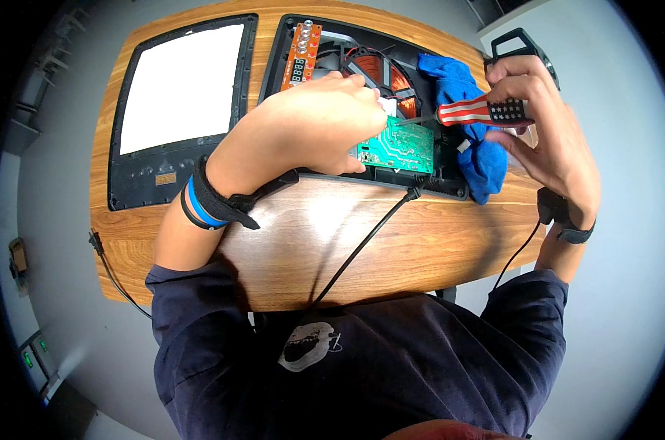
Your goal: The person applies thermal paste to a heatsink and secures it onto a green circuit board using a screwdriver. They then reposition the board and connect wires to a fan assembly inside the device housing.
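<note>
My left hand (314,121) grips a green circuit board (409,149) by its left side, thumb at the lower edge. The board is raised and tilted over the front of an open black induction cooker housing (270,73). In my right hand (560,139) is a screwdriver (468,113) with a stars-and-stripes handle, fingers closed around its end. Its shaft points left toward the board's upper edge; whether the tip touches anything cannot be made out. Behind the board sits a round copper coil (382,72). An orange display board (298,59) lies at the housing's left.
A blue cloth (486,165) drapes over the housing's right edge. To the left lies a black-framed cover panel (138,180) with a white surface. One power cord (362,248) runs from the housing toward me; a plug (95,240) hangs at the wooden table's (391,271) left edge.
</note>
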Demonstrator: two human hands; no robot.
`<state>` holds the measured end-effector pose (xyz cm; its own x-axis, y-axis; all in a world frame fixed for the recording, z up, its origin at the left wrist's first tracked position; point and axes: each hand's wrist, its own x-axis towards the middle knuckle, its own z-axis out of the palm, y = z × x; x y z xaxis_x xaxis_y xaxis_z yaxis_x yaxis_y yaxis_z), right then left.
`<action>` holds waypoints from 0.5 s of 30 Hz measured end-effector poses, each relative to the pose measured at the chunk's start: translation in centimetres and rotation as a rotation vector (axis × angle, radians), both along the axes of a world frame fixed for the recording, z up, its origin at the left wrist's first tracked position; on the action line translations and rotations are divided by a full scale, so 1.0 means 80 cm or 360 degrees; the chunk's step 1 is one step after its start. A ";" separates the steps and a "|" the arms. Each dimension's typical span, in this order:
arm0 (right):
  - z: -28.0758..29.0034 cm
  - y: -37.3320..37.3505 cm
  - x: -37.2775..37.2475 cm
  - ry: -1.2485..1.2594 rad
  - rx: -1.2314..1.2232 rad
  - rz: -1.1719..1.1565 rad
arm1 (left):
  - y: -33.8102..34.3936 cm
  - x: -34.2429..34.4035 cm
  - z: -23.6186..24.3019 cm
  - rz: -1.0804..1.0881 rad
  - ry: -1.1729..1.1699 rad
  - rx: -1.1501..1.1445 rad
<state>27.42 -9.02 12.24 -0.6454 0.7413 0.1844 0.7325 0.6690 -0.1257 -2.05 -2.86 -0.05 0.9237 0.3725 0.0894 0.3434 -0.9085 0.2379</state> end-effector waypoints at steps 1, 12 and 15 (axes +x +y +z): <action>0.000 0.001 0.001 -0.0009 0.0005 0.0027 | 0.000 0.000 -0.001 -0.0005 -0.0008 0.0004; 0.012 0.002 0.028 -0.0119 -0.0121 -0.0128 | 0.004 0.000 -0.003 0.0001 -0.0038 -0.0011; 0.015 0.011 0.047 0.0064 0.0119 0.0110 | 0.002 0.002 0.001 0.0047 0.0012 -0.0032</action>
